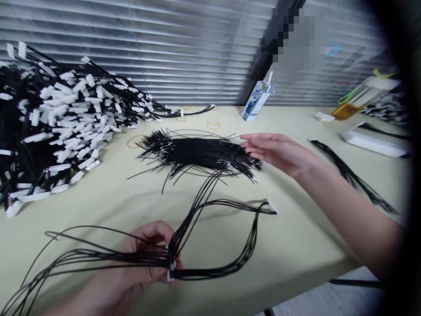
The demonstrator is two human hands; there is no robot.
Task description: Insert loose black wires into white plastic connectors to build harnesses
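Left hand (144,259) pinches wire harness (210,245); right hand (279,151) apparently hovers open over loose wires (197,153)

Assembly workshop, wire harness piles (55,118), worktable (296,245), window blinds (184,48)

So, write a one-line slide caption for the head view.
Left hand pinches a black wire bundle; right hand reaches the wire pile.

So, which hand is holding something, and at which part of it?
The left hand pinches a bundle of black wires at its white connector. The right hand holds nothing.
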